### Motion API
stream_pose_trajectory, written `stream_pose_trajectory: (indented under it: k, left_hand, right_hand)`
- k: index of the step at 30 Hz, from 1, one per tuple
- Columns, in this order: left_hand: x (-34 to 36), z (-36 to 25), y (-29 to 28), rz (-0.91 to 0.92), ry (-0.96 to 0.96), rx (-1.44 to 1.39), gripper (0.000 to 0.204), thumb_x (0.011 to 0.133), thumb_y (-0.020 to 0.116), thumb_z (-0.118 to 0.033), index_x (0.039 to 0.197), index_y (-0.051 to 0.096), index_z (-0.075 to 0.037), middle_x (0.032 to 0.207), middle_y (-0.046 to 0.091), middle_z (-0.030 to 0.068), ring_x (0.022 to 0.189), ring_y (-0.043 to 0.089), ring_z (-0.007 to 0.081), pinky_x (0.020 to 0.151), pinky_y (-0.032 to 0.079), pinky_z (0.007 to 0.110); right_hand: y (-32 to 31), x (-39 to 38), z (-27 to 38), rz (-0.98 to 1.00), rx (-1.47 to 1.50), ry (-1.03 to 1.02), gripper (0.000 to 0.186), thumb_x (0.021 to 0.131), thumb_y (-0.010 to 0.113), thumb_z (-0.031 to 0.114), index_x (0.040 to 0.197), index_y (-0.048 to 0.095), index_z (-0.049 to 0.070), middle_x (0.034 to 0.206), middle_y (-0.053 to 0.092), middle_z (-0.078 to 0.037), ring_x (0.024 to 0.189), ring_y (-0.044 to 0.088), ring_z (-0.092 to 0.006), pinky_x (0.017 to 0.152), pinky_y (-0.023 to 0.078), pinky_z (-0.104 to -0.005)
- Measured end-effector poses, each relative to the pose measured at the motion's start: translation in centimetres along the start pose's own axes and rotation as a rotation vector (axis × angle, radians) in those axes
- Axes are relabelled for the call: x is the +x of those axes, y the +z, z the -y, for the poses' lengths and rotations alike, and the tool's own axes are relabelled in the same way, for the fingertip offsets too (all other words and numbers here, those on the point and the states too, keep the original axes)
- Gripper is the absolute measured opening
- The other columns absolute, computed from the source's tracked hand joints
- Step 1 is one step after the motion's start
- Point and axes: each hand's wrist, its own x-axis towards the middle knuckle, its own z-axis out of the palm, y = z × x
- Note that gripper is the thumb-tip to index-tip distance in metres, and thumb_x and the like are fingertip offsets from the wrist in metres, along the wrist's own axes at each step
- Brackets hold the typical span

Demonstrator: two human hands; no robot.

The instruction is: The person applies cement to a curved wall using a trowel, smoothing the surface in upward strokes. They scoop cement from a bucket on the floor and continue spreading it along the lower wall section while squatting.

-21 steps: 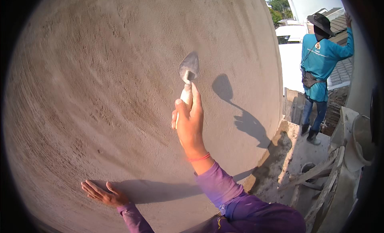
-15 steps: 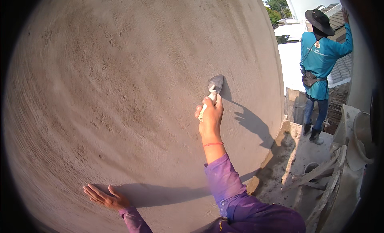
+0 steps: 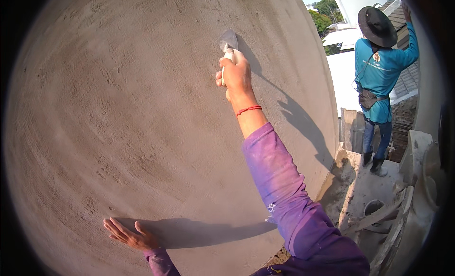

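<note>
A grey-brown plastered wall (image 3: 180,124) with rough, streaky patches fills most of the view. High on it, my right hand (image 3: 236,74) is wrapped round the pale handle of a small trowel (image 3: 228,40). The trowel's rounded metal blade points up and lies at the wall surface. Low on the left, my left hand (image 3: 131,234) rests against the plaster with its fingers stretched out and the thumb apart. Both arms cast long shadows on the wall.
At right a co-worker (image 3: 385,77) in a teal shirt and dark hat stands facing away, one hand raised on another wall. A concrete ledge (image 3: 345,171) runs along the wall's foot. Wooden planks (image 3: 395,219) and a bucket (image 3: 374,207) lie at the lower right.
My right hand has moved the trowel up and slightly left along the wall, with the arm stretching out further. My left hand stays almost in place.
</note>
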Motion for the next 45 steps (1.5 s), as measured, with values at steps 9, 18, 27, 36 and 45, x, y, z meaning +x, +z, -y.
stream_pose_trajectory:
  k: [9,18,27,36,45]
  left_hand:
    - [0.2,-0.2,0.0,-0.032,0.031,0.083,0.084,0.104,0.016,-0.075,0.167,0.029,-0.022,0.173,0.028,0.0047,0.161,0.022,0.0259,0.132,0.011,0.060]
    - [-0.1,-0.1,0.3,-0.023,0.033,0.147,0.088,0.103,0.015,-0.076,0.167,0.028,-0.017,0.173,0.027,0.0091,0.161,0.022,0.0292,0.132,0.013,0.057]
    - [0.1,-1.3,-0.7,-0.011,-0.001,0.143,0.088,0.104,0.017,-0.076,0.166,0.029,-0.016,0.172,0.028,0.0108,0.161,0.022,0.0314,0.132,0.015,0.057]
    - [-0.2,-0.9,-0.4,-0.001,-0.025,0.153,0.090,0.103,0.018,-0.078,0.167,0.030,-0.016,0.172,0.029,0.0095,0.161,0.024,0.0306,0.131,0.016,0.057]
    - [0.3,-1.3,-0.7,-0.010,0.006,0.061,0.087,0.104,0.020,-0.075,0.166,0.030,-0.015,0.172,0.031,0.0105,0.160,0.025,0.0311,0.131,0.016,0.055]
  right_hand:
    - [-1.2,-1.4,-0.9,0.077,0.039,0.067,0.067,0.101,0.051,0.003,0.161,0.023,-0.008,0.108,0.057,-0.018,0.055,0.056,-0.0109,0.041,0.046,-0.0273]
    - [-5.9,6.0,-1.4,-0.072,-0.009,0.022,0.063,0.100,0.051,0.004,0.156,0.028,-0.013,0.106,0.058,-0.020,0.058,0.059,-0.0141,0.044,0.048,-0.0283]
    - [-2.3,7.6,1.0,0.087,-0.150,-0.071,0.064,0.096,0.053,0.004,0.154,0.033,-0.014,0.091,0.064,-0.016,0.056,0.061,-0.0142,0.041,0.046,-0.0301]
    - [-1.1,10.3,2.5,0.069,-0.116,-0.054,0.056,0.096,0.057,0.006,0.149,0.045,-0.007,0.091,0.056,-0.009,0.056,0.056,-0.0134,0.042,0.044,-0.0289]
    - [-2.4,12.1,5.1,0.196,-0.259,-0.067,0.056,0.097,0.061,0.008,0.151,0.050,-0.003,0.091,0.061,-0.009,0.057,0.057,-0.0116,0.043,0.044,-0.0284]
